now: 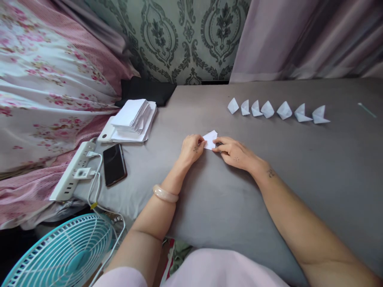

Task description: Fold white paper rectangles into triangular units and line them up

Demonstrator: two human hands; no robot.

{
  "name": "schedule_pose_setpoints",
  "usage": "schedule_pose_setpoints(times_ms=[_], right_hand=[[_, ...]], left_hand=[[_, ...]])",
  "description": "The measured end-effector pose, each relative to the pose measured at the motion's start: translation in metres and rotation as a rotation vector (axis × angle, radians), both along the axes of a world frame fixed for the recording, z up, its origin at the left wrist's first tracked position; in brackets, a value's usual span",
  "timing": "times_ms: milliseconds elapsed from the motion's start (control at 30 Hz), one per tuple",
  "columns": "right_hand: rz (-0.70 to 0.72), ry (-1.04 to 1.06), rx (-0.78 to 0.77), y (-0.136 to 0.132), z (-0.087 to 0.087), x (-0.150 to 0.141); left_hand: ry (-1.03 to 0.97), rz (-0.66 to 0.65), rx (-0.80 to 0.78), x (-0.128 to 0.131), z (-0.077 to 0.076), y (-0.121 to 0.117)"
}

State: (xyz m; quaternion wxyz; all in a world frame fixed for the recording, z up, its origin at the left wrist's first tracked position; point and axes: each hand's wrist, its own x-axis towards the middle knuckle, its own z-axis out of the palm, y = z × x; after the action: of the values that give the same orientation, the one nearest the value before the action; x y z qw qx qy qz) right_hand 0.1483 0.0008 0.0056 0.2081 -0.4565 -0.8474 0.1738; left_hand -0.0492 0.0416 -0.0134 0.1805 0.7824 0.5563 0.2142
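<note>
Soft, muted light leaves faint shadows — the edges look stretched.

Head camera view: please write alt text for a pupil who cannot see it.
A person's left hand pinches folded white paper over a grey cloth; the right hand touches the paper's other edge. Seven folded paper shapes sit in a row beyond, to the right. At left are a stack of white paper, a phone and a power strip.
</note>
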Motion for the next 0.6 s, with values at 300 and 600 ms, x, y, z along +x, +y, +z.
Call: schedule_pose_setpoints(times_ms=[300, 600], right_hand=[[0.101, 0.023, 0.109, 0.002, -0.001, -0.008], [0.026, -0.042, 0.035, 0.0, 0.0, -0.011]], left_hand=[[0.038, 0.015, 0.088, -0.002, -0.007, -0.003], [0.472, -0.11, 0.162, 0.018, 0.022, -0.041]])
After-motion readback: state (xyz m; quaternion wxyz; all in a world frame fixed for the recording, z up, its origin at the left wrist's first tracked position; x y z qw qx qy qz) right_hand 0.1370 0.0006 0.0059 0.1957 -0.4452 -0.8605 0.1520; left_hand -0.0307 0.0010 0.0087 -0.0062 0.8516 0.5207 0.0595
